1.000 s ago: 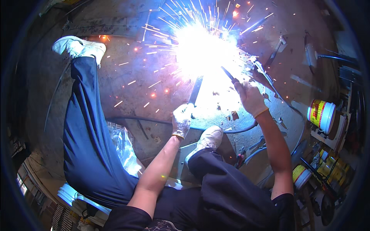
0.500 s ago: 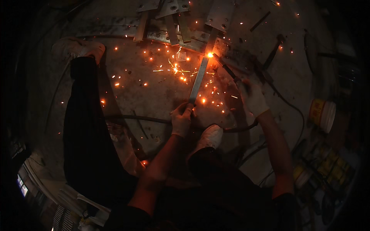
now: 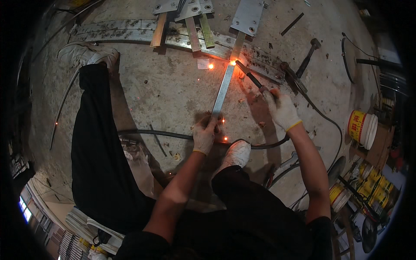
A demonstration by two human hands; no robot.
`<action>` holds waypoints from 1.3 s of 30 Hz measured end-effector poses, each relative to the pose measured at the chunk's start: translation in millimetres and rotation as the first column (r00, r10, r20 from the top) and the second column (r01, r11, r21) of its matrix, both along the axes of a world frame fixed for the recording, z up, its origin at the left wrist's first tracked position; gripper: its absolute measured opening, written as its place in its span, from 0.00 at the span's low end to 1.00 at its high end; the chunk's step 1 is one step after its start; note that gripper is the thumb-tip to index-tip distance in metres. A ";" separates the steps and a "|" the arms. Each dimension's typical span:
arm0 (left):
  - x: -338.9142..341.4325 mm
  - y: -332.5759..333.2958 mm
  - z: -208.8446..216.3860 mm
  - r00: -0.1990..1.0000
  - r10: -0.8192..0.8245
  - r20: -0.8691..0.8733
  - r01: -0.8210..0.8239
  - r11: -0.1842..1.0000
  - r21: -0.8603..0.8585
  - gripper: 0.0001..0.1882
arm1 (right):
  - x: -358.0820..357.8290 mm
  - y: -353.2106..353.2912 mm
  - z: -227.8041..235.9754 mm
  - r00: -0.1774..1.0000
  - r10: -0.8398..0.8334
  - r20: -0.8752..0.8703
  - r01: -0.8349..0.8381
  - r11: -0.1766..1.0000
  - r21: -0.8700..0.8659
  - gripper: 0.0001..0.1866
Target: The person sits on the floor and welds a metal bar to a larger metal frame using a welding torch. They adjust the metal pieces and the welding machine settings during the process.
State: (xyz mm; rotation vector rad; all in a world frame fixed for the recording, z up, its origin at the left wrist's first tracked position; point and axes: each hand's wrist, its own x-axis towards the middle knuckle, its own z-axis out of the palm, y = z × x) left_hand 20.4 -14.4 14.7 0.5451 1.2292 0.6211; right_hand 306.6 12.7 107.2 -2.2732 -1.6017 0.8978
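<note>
My left hand (image 3: 203,135), in a whitish work glove, is closed around the near end of a flat metal bar (image 3: 222,92). The bar runs away from me across a long metal strip (image 3: 121,32), toward a plate with holes (image 3: 247,18). At the crossing a spot on the bar glows orange. My right hand (image 3: 281,108), gloved too, grips a welding torch (image 3: 253,79); its tip is at that glow, though whether it touches is too bright to tell. A black cable (image 3: 160,133) passes across the floor below the bar.
Several more plates with bars (image 3: 195,9) lie on the strip's far side. A hammer (image 3: 308,58) and a clamp on a cable (image 3: 294,78) lie to the right. My white shoe (image 3: 238,152) is beside the cable. A yellow-and-white bucket (image 3: 363,130) stands at far right.
The bright shower of sparks has died down to a few glowing specks, and the scene looks lighter. The torch tip has shifted slightly left; my left hand stays on the bar.
</note>
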 end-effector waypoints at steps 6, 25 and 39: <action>-1.2 -3.6 -9.5 0.994 -0.028 -0.102 0.036 0.996 0.078 0.16 | -12.5 10.6 8.2 0.999 0.033 0.043 -0.033 0.999 -0.008 0.25; 1.4 -4.1 -7.4 0.991 -0.014 -0.136 0.030 0.993 0.118 0.21 | -19.1 17.5 4.4 0.989 0.061 0.133 -0.057 0.998 -0.034 0.31; -1.2 -1.1 -4.1 0.973 -0.082 -0.216 0.106 0.989 0.102 0.20 | -25.9 20.9 13.8 0.988 0.041 0.150 -0.034 0.998 -0.051 0.33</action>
